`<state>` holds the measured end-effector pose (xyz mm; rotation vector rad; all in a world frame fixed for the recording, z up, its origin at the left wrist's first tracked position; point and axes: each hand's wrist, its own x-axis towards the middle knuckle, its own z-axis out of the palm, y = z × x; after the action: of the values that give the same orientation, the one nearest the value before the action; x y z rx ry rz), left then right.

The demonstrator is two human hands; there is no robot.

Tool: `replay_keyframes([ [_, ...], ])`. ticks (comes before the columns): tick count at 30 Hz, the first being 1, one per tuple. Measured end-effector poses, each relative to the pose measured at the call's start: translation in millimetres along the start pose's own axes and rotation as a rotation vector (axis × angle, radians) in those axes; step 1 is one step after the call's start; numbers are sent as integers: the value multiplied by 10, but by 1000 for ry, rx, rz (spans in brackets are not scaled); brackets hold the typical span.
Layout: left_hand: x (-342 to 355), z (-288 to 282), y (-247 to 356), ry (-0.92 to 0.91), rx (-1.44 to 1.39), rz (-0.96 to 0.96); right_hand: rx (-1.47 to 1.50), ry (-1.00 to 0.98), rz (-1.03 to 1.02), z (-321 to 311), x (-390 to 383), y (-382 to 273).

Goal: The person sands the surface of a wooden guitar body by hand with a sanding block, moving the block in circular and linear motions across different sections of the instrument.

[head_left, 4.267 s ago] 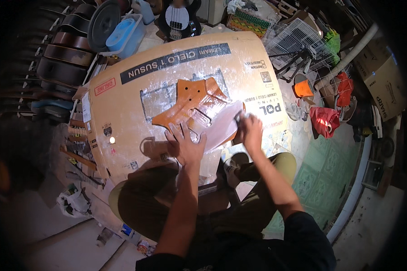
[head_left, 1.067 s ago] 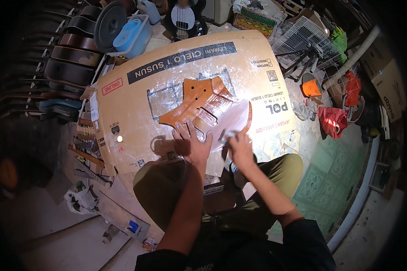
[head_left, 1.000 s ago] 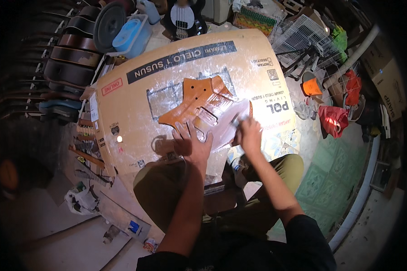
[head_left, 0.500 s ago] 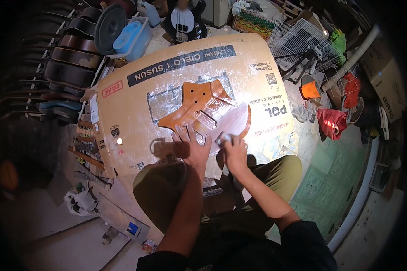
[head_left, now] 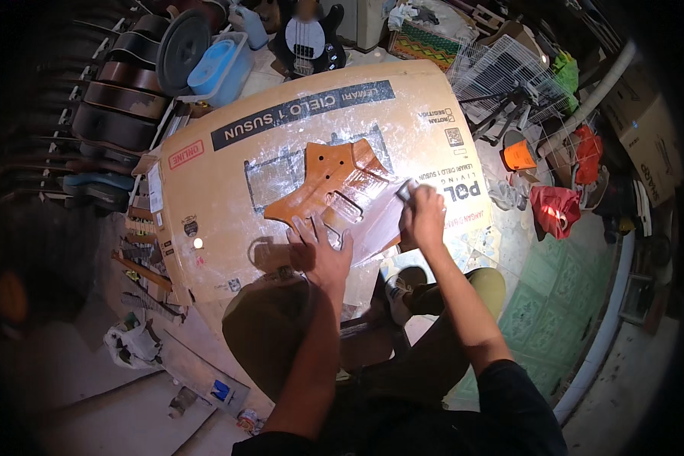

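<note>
An orange-brown wooden guitar body, with cut-out cavities and several small holes, lies flat on a big cardboard sheet. Pale dust dulls its lower right part, while the upper left still looks glossy. My left hand rests on its near left edge, fingers spread flat. At the right edge of the body, my right hand grips a small dark grey sanding block, pressed to the dusty surface. My right fingers partly cover the block and that side of the guitar body.
Several guitar bodies hang in a row at the left. Beyond the cardboard are a black bass guitar and a clear plastic tub. A wire cage, an orange cup and a red bag sit to the right.
My right hand has swept the sanding block up and rightward across the body, from near its lower middle to its right edge. My left hand has stayed in place.
</note>
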<state>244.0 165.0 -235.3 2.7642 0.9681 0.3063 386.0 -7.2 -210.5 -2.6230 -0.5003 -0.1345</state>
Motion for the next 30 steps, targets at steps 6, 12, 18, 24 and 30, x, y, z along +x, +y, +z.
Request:
replay_keyframes([
  [6, 18, -18, -62, 10, 15, -43, 51, -149, -231, 186, -797, -450],
  [12, -64, -40, -28, -39, -36, -38, 5, 107, 106, 163, -90, -204],
  [18, 13, -15, -26, -1, -24, -17, 14, -79, -181, 221, -343, -187],
  [24, 37, -9, -62, 37, 7, -13, -35, 1, -154, 397, -464, -393],
  [30, 14, -26, -18, 48, 21, 5, 3, 87, 12, 90, 102, -161],
])
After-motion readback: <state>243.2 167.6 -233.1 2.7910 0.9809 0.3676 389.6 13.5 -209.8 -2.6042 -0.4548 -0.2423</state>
